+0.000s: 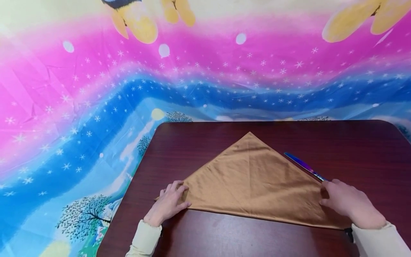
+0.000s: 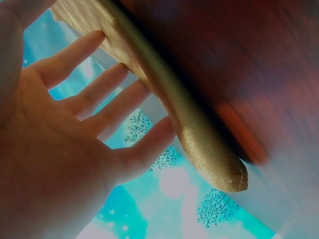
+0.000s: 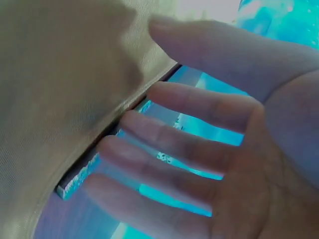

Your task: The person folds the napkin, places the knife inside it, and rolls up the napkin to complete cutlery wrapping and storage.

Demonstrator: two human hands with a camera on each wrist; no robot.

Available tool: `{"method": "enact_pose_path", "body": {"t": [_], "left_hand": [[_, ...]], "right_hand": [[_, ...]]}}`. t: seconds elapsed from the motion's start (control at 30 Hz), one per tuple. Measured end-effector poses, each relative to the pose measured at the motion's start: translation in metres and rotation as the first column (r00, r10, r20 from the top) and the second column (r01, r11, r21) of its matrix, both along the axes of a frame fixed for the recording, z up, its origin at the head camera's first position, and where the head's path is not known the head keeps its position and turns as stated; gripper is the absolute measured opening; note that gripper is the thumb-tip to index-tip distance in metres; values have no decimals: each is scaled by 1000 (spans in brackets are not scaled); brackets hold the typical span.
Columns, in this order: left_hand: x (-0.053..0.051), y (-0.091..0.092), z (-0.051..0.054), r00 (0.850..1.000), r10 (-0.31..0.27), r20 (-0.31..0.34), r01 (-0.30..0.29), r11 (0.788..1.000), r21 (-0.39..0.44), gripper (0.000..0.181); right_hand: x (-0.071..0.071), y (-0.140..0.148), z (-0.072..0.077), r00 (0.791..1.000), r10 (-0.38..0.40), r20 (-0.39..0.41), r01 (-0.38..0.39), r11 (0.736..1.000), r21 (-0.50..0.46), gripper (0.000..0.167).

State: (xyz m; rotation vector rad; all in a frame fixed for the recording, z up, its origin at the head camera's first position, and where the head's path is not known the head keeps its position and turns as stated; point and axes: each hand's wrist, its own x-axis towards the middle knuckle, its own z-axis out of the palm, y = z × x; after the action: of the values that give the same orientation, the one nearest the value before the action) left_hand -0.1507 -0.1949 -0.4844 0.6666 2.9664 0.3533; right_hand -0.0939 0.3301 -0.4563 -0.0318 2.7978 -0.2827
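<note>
- nearest, at the lower edge: can see two pale sleeves (image 1: 146,237).
- at the left corner of the cloth: can see left hand (image 1: 168,203), with fingers (image 2: 70,57) straight and spread apart, tips at the edge of the cloth, not clamped on it.
- at the right side of the cloth: can see right hand (image 1: 348,203), with fingers nearly straight and apart, holding nothing; cannot tell if touching the cloth.
- between the hands, flat on the tabletop (image 1: 224,235): can see golden-brown satin-like cloth (image 1: 250,178), laid as a wide triangle, long edge toward the person, peak pointing away.
- about progress: would judge the triangle shape as done and rather neat, with small wrinkles perhaps left to smooth; cannot see any narrower fold made.
- just beyond the right slanting edge, near the right hand: can see thin blue-purple strip (image 1: 303,165), seemingly not yet used; cannot tell what exactly.
- farthest: can see printed backdrop (image 1: 199,57) with snowflakes and trees.
- about writing: can read no brand, label or letter anywhere.
</note>
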Motion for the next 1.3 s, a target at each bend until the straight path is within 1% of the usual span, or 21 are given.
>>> {"method": "enact_pose_path", "body": {"t": [0.07,0.17,0.4,0.57,0.63,0.7,0.83,0.93,1.1,1.3], "left_hand": [[-1,-1,0,1000,2,-1,-2,1000,-9,53],[-1,-1,0,1000,2,0,-2,1000,-6,55],[-1,0,0,1000,6,4,-6,1000,4,54],[-2,1,0,1000,15,17,-15,1000,5,54],[-2,1,0,999,20,26,-21,1000,7,55],[-2,0,0,999,27,35,-27,1000,14,57],[-2,0,1,998,34,47,-35,999,22,59],[-3,1,1,998,37,54,-38,999,19,59],[-3,1,1,997,47,62,-48,999,23,59],[-3,2,0,997,52,56,-53,998,26,59]], "right_hand": [[-3,3,2,1000,9,-15,-9,1000,2,35],[-7,7,4,999,24,-44,-24,1000,-2,28],[-18,16,6,997,24,-72,-23,1000,18,32],[-23,20,3,998,8,-59,-7,1000,13,33],[-25,21,2,999,1,-43,-1,1000,2,30],[-26,22,1,1000,-2,-28,2,1000,-9,25],[-26,22,-1,1000,-2,-8,1,1000,-25,21],[-26,22,-2,1000,-4,-21,3,1000,-26,21],[-25,22,-1,999,-11,-54,10,1000,-15,16],[-27,24,-2,998,-17,-68,17,1000,-1,14]]}}
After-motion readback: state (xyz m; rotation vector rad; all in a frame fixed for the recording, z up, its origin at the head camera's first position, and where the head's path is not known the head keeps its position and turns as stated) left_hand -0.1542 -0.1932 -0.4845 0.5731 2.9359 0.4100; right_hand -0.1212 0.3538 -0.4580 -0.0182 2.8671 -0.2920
